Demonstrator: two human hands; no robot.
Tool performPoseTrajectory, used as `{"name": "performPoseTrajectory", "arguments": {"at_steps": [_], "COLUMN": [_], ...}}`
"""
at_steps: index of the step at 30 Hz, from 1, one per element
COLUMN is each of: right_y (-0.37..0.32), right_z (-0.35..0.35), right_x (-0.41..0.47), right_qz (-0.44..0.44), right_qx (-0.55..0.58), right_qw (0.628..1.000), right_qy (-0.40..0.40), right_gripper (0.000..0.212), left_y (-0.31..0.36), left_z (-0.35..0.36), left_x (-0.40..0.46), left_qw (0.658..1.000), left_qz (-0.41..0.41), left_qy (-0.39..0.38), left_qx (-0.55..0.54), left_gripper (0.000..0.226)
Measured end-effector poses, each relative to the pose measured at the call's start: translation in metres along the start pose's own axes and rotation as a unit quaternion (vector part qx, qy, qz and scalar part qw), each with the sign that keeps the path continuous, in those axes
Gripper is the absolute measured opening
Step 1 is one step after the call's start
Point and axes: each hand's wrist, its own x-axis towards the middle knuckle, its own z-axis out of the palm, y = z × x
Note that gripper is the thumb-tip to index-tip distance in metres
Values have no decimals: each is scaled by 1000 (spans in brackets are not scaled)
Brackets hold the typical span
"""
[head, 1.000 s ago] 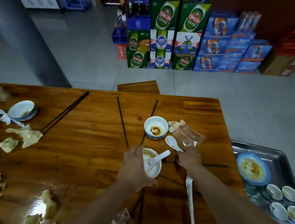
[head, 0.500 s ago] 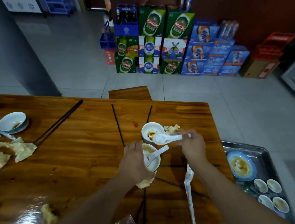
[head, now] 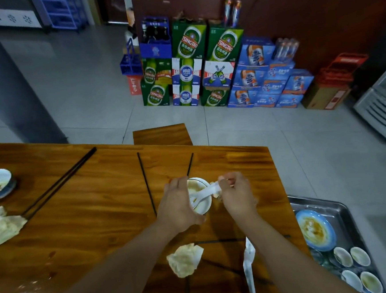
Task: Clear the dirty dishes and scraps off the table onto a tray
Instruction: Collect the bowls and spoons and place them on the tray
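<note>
The left hand [head: 178, 205] gripped the small white ceramic bowl [head: 200, 195] on the wooden desk [head: 100, 211], steadying it, while the right hand [head: 236, 195] pinched a white plastic spoon [head: 206, 192] over it, probably to stack before reaching the steel tray [head: 345, 213].

White bowl [head: 201, 205], blue-rimmed plate [head: 315, 229]

The left hand [head: 178, 205] lifted its white bowl [head: 201, 197] off the table and carried it up the frame until it sat over the sauce-stained bowl, which dropped out of sight beneath it. A crumpled napkin [head: 184, 260] came into view at lower centre, where the bowl had stood. The right hand [head: 236, 195] picked up the loose spoon [head: 210, 190] and brought it leftward over the bowl's rim.
</note>
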Motion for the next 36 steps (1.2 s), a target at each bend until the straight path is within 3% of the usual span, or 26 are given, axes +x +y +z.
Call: {"name": "performPoseTrajectory", "arguments": {"at_steps": [4, 14, 24, 30, 36], "right_y": [9, 37, 32, 33, 42], "right_z": [2, 32, 32, 47, 64], "right_x": [25, 50, 55, 55, 61], "right_qz": [26, 84, 63, 61, 85], "right_qx": [56, 14, 19, 29, 56], "right_qw": [998, 994, 990, 984, 978], "right_qy": [0, -73, -127, -164, -183], "right_gripper": [32, 42, 33, 40, 47], "left_y": [6, -1, -5, -22, -25], "left_z": [9, 35, 34, 22, 33], "left_x": [33, 61, 57, 59, 62], "left_qw": [1000, 999, 995, 967, 911], "left_qz": [-11, -37, -71, -181, -271], "left_qy": [10, -2, -46, -41, -23], "left_qx": [-6, 13, -55, -174, -310], "left_gripper": [110, 112, 122, 55, 39]}}
